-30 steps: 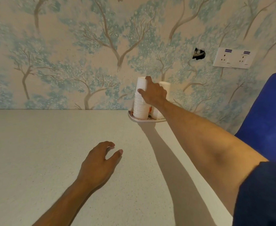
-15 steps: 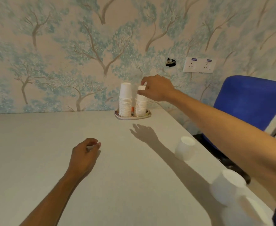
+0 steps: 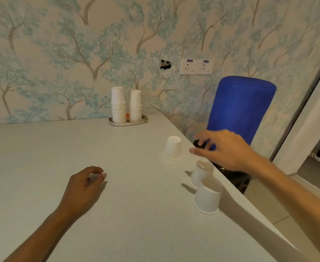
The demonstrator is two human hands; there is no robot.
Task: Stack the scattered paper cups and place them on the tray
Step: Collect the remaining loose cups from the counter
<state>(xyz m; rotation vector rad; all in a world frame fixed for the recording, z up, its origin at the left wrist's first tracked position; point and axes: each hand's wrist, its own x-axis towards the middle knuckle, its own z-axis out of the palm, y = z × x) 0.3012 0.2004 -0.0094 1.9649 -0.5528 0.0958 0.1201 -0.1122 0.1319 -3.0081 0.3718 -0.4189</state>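
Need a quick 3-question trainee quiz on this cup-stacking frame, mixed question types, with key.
1. How many loose cups stand upside down on the table, off the tray?
2. True or false: the right hand holds a cup.
3. Which stack on the tray is taller: A) left stack, B) right stack?

Key:
1. Three: far cup, middle cup, near cup.
2. False; it hovers empty, fingers spread, between the far and middle cups. The left hand rests on the table, fingers loosely curled.
3. A.
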